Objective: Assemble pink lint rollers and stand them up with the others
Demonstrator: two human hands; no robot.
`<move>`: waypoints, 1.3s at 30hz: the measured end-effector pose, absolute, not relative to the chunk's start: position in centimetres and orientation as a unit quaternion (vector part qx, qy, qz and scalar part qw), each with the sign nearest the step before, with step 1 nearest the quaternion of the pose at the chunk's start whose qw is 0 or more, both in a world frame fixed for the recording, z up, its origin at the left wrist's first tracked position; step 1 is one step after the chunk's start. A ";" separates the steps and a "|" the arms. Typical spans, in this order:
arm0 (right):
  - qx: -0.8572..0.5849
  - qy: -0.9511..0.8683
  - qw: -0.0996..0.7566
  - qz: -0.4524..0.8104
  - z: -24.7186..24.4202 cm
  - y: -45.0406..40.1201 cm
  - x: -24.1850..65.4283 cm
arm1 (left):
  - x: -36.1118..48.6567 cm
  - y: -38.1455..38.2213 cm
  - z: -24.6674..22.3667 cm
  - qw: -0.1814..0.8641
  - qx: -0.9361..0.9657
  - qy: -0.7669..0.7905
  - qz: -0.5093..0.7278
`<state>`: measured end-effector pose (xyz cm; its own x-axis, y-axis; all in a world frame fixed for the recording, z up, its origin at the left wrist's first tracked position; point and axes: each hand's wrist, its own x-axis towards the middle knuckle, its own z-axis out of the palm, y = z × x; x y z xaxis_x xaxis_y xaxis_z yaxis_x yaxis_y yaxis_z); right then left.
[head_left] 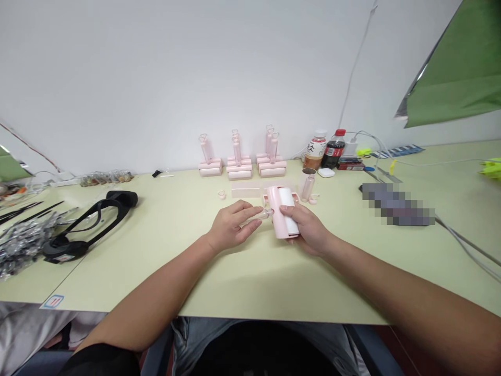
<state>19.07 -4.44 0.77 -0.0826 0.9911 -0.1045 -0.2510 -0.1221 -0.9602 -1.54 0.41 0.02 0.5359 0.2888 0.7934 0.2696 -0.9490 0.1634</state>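
Note:
My right hand (311, 230) is closed round a lint roller head, a pink cover (277, 211) with a white paper roll (288, 209) showing on its right side. Between the fingers of my left hand (234, 223) is a clear tube handle (263, 214), its end at the left side of the pink cover. Whether the two are joined I cannot tell. Just beyond, partly hidden by the head, lie pale pink pieces and a clear flat cover (246, 189). Small pink parts lie to the left (222, 195) and right (313, 199).
Several finished-looking pink lint rollers (239, 171) stand along the wall. A clear cup (308, 185), a white-capped bottle (315, 150) and a cola bottle (334, 149) are at back right. A black headset (92, 230) and plastic bags (25, 243) lie left; a blurred dark object (397, 203) lies right.

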 end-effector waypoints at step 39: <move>-0.533 -0.448 0.432 0.573 -1.1 -4.4 18.6 | -1.7 0.0 -0.2 0.023 0.904 0.240 0.353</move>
